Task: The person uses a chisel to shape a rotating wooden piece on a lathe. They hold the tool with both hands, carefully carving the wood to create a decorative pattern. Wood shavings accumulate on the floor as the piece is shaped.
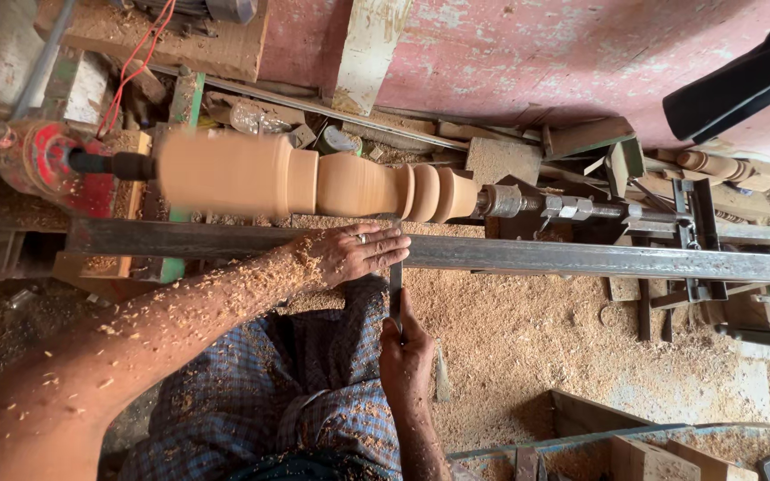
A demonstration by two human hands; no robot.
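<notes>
We laid our left hand (349,254) flat, fingers spread, forearm outstretched; our right hand (405,352) was closed in a fist grip.

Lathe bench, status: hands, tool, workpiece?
Left hand flat on steel rest bar. Right hand gripping chisel. Turned wooden spindle blurred, between lathe centres. Shavings coat forearm.

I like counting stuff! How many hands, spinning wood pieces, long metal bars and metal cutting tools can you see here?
Hands: 2, the left hand resting on the bar and the right hand gripping the tool
Turned wood piece on the lathe: 1
Long metal bar: 1
Metal cutting tool: 1
Total: 5
</notes>
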